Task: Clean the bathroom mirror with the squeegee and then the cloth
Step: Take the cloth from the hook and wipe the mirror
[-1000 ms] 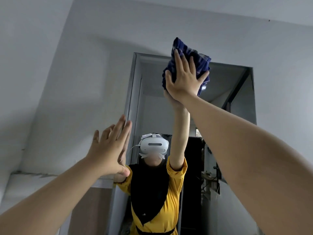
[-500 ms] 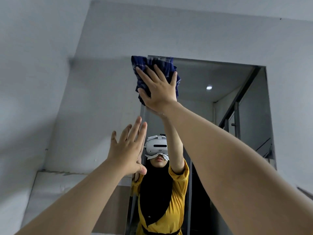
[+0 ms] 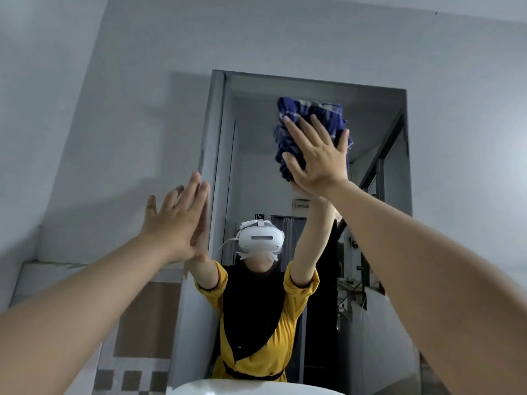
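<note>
the cloth (image 3: 310, 115) has slid right across the mirror (image 3: 256, 166); soft and light, pressed mid-bunch under the flat right hand (image 3: 316, 158); left hand (image 3: 176, 220) spread open.

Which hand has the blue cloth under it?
The right hand, fingers spread flat, presses the blue cloth against the upper part of the mirror. The left hand is lower, bare, touching the mirror's left edge.

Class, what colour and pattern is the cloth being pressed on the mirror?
The cloth is dark blue with pale check lines; head view.
</note>
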`<state>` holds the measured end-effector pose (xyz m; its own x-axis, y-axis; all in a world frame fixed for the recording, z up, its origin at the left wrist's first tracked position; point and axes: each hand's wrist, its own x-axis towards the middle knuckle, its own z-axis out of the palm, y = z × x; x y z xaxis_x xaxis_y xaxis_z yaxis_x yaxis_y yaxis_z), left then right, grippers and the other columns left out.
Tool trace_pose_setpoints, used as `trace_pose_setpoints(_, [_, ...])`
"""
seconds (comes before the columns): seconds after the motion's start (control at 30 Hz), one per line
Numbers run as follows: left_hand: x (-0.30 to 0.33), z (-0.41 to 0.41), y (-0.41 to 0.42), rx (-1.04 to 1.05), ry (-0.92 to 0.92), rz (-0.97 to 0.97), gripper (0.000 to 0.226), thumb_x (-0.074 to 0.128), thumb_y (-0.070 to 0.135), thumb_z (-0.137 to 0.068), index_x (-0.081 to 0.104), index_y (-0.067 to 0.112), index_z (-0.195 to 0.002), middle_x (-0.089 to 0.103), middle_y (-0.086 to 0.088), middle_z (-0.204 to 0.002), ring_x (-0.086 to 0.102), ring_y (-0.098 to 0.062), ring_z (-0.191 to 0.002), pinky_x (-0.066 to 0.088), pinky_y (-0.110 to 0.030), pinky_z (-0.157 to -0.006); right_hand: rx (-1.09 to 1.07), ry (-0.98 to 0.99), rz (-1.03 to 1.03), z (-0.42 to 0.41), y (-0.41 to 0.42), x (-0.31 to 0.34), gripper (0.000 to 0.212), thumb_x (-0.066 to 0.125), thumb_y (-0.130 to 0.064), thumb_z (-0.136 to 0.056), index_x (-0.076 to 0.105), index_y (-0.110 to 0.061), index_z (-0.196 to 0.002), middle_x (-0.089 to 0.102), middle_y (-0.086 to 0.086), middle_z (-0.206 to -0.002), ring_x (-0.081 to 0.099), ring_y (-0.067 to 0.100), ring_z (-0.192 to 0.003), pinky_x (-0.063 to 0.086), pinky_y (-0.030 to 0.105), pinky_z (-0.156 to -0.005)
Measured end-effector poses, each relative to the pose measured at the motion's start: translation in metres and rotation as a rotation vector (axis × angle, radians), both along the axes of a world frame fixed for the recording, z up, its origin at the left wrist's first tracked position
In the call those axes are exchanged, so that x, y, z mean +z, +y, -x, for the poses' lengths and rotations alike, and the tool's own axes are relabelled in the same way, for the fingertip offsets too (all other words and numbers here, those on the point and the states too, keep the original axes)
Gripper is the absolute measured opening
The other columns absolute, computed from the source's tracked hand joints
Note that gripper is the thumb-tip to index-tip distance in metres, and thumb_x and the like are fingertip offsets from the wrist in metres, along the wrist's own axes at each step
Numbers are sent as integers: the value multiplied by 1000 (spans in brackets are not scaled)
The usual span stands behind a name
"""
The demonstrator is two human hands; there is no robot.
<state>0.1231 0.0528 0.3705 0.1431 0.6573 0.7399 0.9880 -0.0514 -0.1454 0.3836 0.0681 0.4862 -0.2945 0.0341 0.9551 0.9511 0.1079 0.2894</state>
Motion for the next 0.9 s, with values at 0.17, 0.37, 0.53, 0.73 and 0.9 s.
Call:
trace_pose_setpoints(0.17, [1, -6, -6, 47, 0, 17, 145, 72, 70, -56, -45, 24, -128, -48, 6, -142, -5, -29, -145, 15, -60, -113, 1, 94, -13, -51, -7, -11, 61, 33, -51, -94, 13, -40, -150, 27, -7, -157, 12, 18, -148, 2, 69, -110])
trace_pose_setpoints(0.37, [0, -4, -6, 18, 7, -5, 145, 73, 69, -57, -48, 26, -124, -51, 8, -136, -4, -30, -145, 16, -62, -112, 44, 288, -42, -81, -8, -25, 60, 34, -50, -94, 13, -41, -150, 23, -10, -158, 11, 17, -148, 0, 68, -111])
trace_pose_setpoints(0.53, [1, 0, -3, -2, 34, -3, 145, 70, 72, -56, -39, 22, -137, -45, 3, -147, 0, -32, -143, 18, -63, -111, 22, 543, -53, -89, -7, -44, 62, 30, -52, -92, 7, -43, -149, 20, -9, -159, 11, 19, -148, 2, 70, -110])
trace_pose_setpoints(0.73, [2, 8, 3, -41, 84, -33, 144, 67, 77, -55, -32, 19, -142, -38, -2, -151, 8, -34, -141, 22, -63, -109, 45, 911, -42, -42, -2, -83, 63, 25, -53, -92, 1, -41, -150, 14, -5, -161, 5, 20, -149, -1, 72, -108])
trace_pose_setpoints(0.9, [5, 18, 9, -139, 85, -45, 143, 68, 77, -54, -28, 21, -144, -35, -1, -153, 7, -34, -141, 21, -63, -108, 56, 855, 1, 26, 4, -112, 62, 27, -51, -94, 1, -40, -150, 13, -4, -161, 4, 22, -148, -3, 73, -106])
